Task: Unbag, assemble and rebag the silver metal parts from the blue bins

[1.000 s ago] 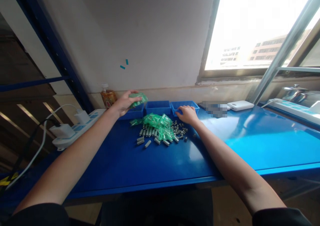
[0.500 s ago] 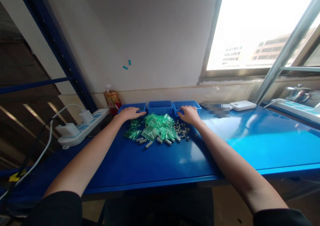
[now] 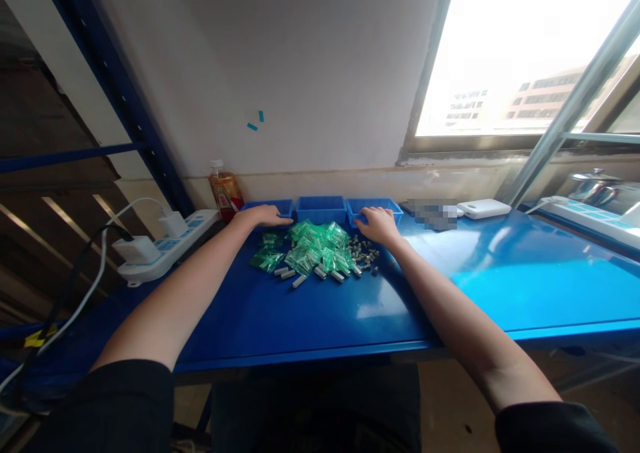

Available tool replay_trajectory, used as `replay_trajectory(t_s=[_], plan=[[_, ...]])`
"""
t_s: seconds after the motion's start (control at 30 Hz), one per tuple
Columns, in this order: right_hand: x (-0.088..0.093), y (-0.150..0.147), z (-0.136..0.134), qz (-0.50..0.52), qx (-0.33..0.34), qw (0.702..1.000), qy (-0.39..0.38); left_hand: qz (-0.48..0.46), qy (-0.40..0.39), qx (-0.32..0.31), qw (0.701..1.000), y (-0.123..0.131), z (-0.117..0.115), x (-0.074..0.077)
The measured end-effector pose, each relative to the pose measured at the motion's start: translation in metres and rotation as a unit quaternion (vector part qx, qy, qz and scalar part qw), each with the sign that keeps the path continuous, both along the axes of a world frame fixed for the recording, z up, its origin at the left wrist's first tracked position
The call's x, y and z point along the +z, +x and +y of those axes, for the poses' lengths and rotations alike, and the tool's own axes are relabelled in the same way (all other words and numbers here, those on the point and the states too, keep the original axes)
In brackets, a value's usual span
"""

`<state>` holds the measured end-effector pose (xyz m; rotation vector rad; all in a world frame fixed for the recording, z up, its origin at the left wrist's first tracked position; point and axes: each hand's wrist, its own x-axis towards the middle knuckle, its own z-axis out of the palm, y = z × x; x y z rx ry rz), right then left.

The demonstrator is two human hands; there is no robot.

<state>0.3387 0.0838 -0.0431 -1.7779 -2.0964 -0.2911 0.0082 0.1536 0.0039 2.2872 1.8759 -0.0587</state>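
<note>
Three small blue bins stand in a row at the back of the blue table (image 3: 310,313). My left hand (image 3: 261,216) lies over the front rim of the left bin (image 3: 280,206), fingers curled on it. My right hand (image 3: 377,224) grips the front rim of the right bin (image 3: 387,205). The middle bin (image 3: 321,209) sits untouched between them. In front of the bins lies a heap of small green plastic bags (image 3: 313,247), with several grey metal cylinders (image 3: 299,276) along its near side and small metal parts (image 3: 364,255) just below my right hand.
An orange drink bottle (image 3: 225,193) stands by the wall left of the bins. A white power strip with chargers (image 3: 160,245) lies at the left edge. A white power bank (image 3: 484,208) and another strip (image 3: 595,218) lie to the right, under the window.
My left hand, which held a green bag up above the left bin, has dropped onto that bin's rim with the bag gone from it. More bags lie at the heap's left. My right hand stayed put.
</note>
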Motion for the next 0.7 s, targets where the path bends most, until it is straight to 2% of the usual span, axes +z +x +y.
replay_trajectory(t_s=[0.2,0.33,0.4,0.5,0.57,0.63,0.7], plan=[[0.001,-0.001,-0.001,-0.002,0.000,1.000,-0.001,0.062,0.046,0.013,0.997,0.014,-0.006,-0.003],[0.001,0.000,-0.001,-0.005,0.004,1.000,0.000,0.033,0.032,0.015,0.999,0.009,-0.009,0.005],[0.000,0.001,0.000,-0.004,0.007,1.000,0.003,-0.004,0.055,0.016,0.998,0.002,-0.016,0.012],[-0.002,0.002,0.002,0.002,0.007,1.000,0.010,-0.077,0.188,0.008,0.979,-0.002,-0.042,0.019],[-0.002,0.002,0.002,0.006,0.007,1.000,0.010,-0.126,0.252,-0.044,0.958,0.007,-0.070,0.015],[-0.002,0.001,0.001,0.013,0.008,1.000,0.010,-0.154,0.242,-0.111,0.951,0.022,-0.100,0.004],[0.000,-0.001,-0.001,0.026,0.010,0.999,0.021,-0.148,0.214,-0.141,0.955,0.038,-0.123,-0.011]])
